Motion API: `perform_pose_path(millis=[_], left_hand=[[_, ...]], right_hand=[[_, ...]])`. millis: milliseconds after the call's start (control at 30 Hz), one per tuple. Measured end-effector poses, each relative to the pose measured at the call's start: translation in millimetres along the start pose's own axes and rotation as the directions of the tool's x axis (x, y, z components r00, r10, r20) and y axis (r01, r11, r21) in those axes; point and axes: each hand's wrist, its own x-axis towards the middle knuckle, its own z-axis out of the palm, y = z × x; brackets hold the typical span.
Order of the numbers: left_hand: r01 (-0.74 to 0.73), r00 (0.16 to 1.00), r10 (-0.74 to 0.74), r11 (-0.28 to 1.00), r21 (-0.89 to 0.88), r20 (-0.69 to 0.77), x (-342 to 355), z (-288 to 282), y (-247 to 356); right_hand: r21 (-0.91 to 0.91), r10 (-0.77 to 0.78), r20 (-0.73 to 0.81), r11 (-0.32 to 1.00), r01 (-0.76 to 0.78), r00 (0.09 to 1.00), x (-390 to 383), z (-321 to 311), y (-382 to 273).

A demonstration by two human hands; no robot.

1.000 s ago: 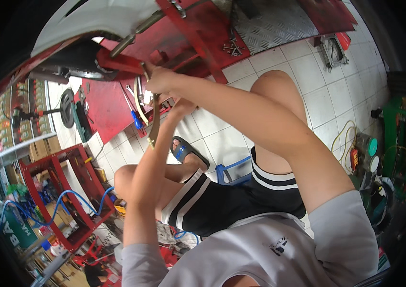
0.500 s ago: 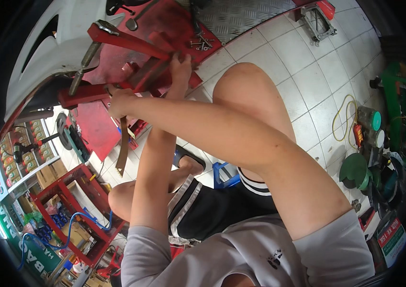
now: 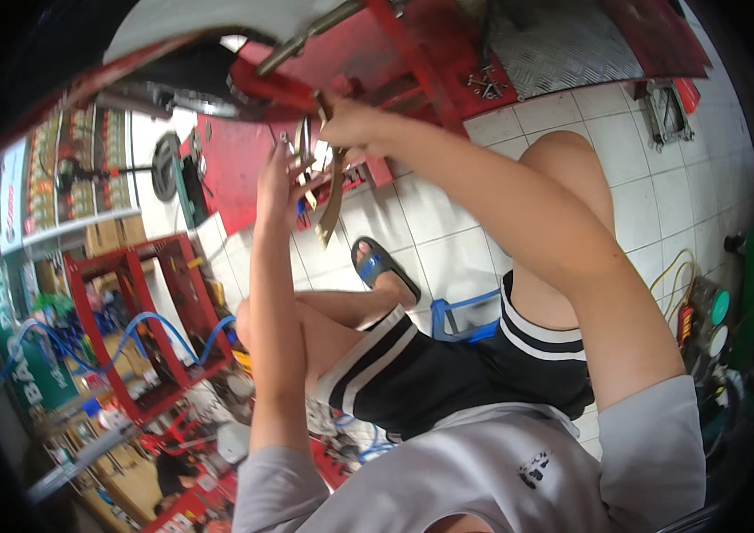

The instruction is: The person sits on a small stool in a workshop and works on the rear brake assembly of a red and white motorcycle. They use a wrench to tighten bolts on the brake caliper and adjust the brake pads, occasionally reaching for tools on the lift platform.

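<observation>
My right hand (image 3: 350, 127) is closed on a long, flat, brownish metal bar (image 3: 333, 206). The bar's lower end hangs over the tiles. To its left, my left hand (image 3: 274, 178) is raised beside the bar with its fingers curled. A small silvery piece (image 3: 284, 139) shows at its fingertips; blur hides whether the hand grips it. Just above both hands are the arms of a red metal clamp (image 3: 412, 62) with a long threaded rod (image 3: 310, 37). The clamp stands at a red platform (image 3: 226, 169), below a white vehicle body panel (image 3: 190, 25).
Loose bolts (image 3: 486, 83) lie on the platform beside a ridged metal plate (image 3: 563, 55). A metal frame part (image 3: 664, 115) rests on the tiled floor at right. A red rack (image 3: 133, 293) with a blue hose (image 3: 142, 322) stands left. Between my legs is a blue stool (image 3: 466, 315).
My crossed arms have come apart: the left hand moved left off the clamp, and the right hand moved right with the metal bar. The view has shifted leftward, with the clamp now higher.
</observation>
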Motion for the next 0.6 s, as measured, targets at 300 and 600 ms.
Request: perform_pose_path(millis=[300,600], left_hand=[[0.111,0.973,-0.085,0.987,-0.114,0.215,-17,48,28],[-0.043,0.99,0.048,0.998,-0.041,0.136,3,54,13]], right_hand=[[-0.221,0.011,0.113,0.975,0.014,0.994,-26,-13,-28],[-0.214,-0.181,-0.13,0.965,0.151,0.975,4,-29,-18]])
